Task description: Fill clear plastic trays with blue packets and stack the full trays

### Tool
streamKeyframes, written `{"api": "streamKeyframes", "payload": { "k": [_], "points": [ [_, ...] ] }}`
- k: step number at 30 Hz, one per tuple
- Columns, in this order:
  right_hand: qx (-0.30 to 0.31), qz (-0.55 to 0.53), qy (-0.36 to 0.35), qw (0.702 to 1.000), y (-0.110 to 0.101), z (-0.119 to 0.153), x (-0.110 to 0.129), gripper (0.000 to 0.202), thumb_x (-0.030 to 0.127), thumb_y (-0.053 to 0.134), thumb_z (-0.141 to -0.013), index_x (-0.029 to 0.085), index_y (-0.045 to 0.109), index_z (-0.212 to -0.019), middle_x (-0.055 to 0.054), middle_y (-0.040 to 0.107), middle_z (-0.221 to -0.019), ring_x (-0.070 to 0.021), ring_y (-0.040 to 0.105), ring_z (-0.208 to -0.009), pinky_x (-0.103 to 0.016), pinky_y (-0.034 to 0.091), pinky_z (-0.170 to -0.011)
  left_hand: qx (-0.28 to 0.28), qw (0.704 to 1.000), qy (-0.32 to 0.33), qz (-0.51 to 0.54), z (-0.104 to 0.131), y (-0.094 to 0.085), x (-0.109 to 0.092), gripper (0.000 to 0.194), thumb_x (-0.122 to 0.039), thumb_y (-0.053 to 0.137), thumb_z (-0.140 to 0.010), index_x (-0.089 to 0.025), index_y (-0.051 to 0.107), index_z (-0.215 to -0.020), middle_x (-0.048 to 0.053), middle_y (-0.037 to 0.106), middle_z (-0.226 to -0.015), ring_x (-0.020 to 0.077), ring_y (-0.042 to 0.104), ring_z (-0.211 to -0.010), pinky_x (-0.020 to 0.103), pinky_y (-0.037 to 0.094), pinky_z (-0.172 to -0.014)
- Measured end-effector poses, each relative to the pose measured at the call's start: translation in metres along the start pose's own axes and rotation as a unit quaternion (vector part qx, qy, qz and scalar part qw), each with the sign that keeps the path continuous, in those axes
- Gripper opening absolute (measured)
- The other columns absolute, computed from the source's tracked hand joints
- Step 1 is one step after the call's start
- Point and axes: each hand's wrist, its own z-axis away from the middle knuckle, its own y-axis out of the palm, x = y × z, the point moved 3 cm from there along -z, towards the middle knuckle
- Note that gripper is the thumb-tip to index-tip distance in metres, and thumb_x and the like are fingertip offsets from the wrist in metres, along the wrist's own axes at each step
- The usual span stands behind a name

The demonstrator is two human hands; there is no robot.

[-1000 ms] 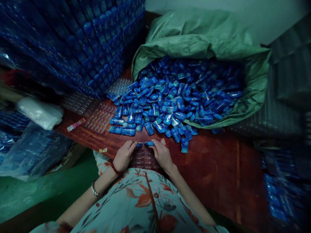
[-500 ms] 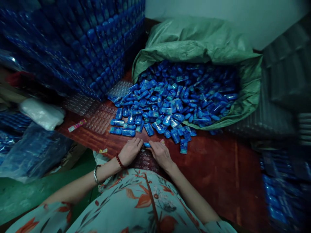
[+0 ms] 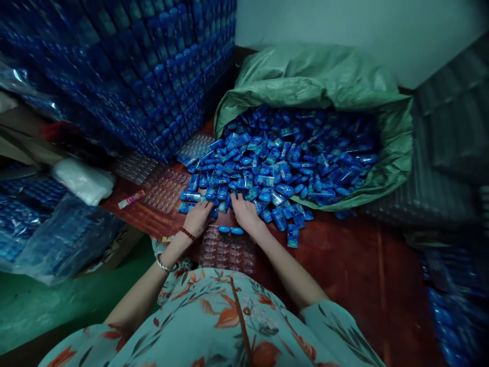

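A clear plastic tray (image 3: pixel 228 252) with rows of hollows lies on the table in front of my body. Two blue packs (image 3: pixel 231 230) stand on edge side by side at its far end. My left hand (image 3: pixel 197 218), a beaded bracelet at the wrist, reaches past the tray, its fingers on a blue pack at the near edge of the pile. Beside it my right hand (image 3: pixel 244 214) touches the blue packs (image 3: pixel 263 180) with its fingers; whether it grips one is hidden. The loose packs spill out of a green sack (image 3: pixel 395 153).
Tall stacks of blue packs (image 3: pixel 160 86) rise at the back left. More clear trays (image 3: pixel 167 189), a pink strip (image 3: pixel 131 199) and a white plastic bag (image 3: pixel 84 181) are at the left. Dark stacked trays (image 3: pixel 454 112) stand at the right.
Both hands have moved forward from the tray to the pile. The blue pack between them was let go, and two packs now show at the tray's far end.
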Motion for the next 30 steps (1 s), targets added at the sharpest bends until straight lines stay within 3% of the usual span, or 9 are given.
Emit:
{"api": "streamKeyframes", "payload": {
  "k": [3,6,10,12,15,19,23,27,30],
  "points": [
    [-0.019,-0.026,-0.023,0.999,-0.001,0.004,-0.004,0.042,0.016,0.049,-0.083,0.017,0.039,-0.124,-0.013,0.054,-0.111,-0.0221,0.063,-0.087,-0.03,0.048,-0.069,0.037,0.999,0.0,-0.024,-0.001,0.001,-0.003,0.03,-0.026,0.056,-0.083,-0.016,0.051,-0.111,0.011,0.054,-0.107,0.0242,0.055,-0.097,0.032,0.047,-0.076],
    [-0.115,-0.133,-0.026,0.984,-0.003,0.028,-0.026,0.028,0.026,0.043,-0.089,0.02,0.046,-0.117,-0.01,0.055,-0.11,-0.0216,0.061,-0.09,-0.031,0.048,-0.073,0.028,1.0,-0.01,0.0,0.007,0.001,0.003,0.028,-0.03,0.054,-0.084,-0.019,0.05,-0.109,0.009,0.053,-0.108,0.0223,0.058,-0.094,0.03,0.047,-0.072],
    [-0.245,-0.334,0.01,0.91,0.008,0.081,-0.061,0.024,0.031,0.043,-0.09,0.02,0.051,-0.111,-0.007,0.06,-0.106,-0.0197,0.059,-0.097,-0.032,0.046,-0.084,-0.114,0.98,-0.067,0.148,0.037,-0.007,0.018,0.023,-0.034,0.051,-0.086,-0.021,0.048,-0.105,0.004,0.058,-0.098,0.0183,0.059,-0.086,0.027,0.047,-0.071],
    [-0.242,-0.408,0.03,0.88,0.022,0.106,-0.068,0.025,0.031,0.044,-0.09,0.021,0.05,-0.112,-0.006,0.062,-0.102,-0.0184,0.061,-0.091,-0.031,0.049,-0.079,-0.195,0.949,-0.088,0.233,0.057,-0.013,0.019,0.022,-0.036,0.053,-0.085,-0.02,0.05,-0.1,0.002,0.059,-0.09,0.0169,0.059,-0.081,0.027,0.048,-0.072],
    [-0.217,-0.454,0.027,0.864,0.044,0.131,-0.057,0.026,0.029,0.049,-0.088,0.022,0.05,-0.113,-0.005,0.064,-0.098,-0.0166,0.063,-0.084,-0.029,0.052,-0.072,-0.221,0.921,-0.06,0.314,0.081,-0.014,0.003,0.018,-0.032,0.054,-0.084,-0.019,0.052,-0.097,0.002,0.06,-0.087,0.0153,0.059,-0.08,0.026,0.049,-0.073],
    [-0.255,-0.403,-0.059,0.877,0.056,0.133,-0.031,0.022,0.02,0.048,-0.088,0.023,0.056,-0.108,-0.006,0.063,-0.101,-0.0173,0.06,-0.095,-0.033,0.05,-0.085,-0.201,0.918,0.044,0.34,0.088,0.002,-0.026,0.018,-0.02,0.045,-0.088,-0.019,0.052,-0.105,0.005,0.061,-0.094,0.0153,0.06,-0.088,0.028,0.05,-0.079],
    [-0.254,-0.281,-0.162,0.911,0.052,0.121,-0.018,0.033,0.011,0.039,-0.089,0.021,0.055,-0.117,-0.009,0.06,-0.106,-0.0179,0.057,-0.102,-0.034,0.05,-0.086,-0.193,0.936,0.136,0.26,0.079,0.024,-0.034,0.028,-0.012,0.037,-0.09,-0.019,0.05,-0.114,0.01,0.059,-0.106,0.0165,0.057,-0.099,0.029,0.05,-0.083],
    [-0.23,-0.141,-0.186,0.945,0.04,0.114,-0.014,0.032,0.01,0.037,-0.09,0.018,0.059,-0.111,-0.01,0.062,-0.095,-0.018,0.058,-0.09,-0.031,0.05,-0.079,-0.202,0.951,0.188,0.143,0.072,0.028,-0.034,0.029,-0.012,0.034,-0.091,-0.017,0.052,-0.114,0.01,0.06,-0.099,0.0167,0.058,-0.091,0.028,0.051,-0.076],
    [-0.199,-0.073,-0.186,0.959,0.031,0.109,-0.006,0.029,0.011,0.038,-0.09,0.016,0.061,-0.106,-0.009,0.061,-0.089,-0.0185,0.057,-0.082,-0.031,0.048,-0.074,-0.171,0.959,0.205,0.094,0.067,0.023,-0.041,0.029,-0.012,0.033,-0.091,-0.015,0.052,-0.113,0.011,0.059,-0.097,0.0175,0.056,-0.088,0.03,0.051,-0.075]
  ]
}}
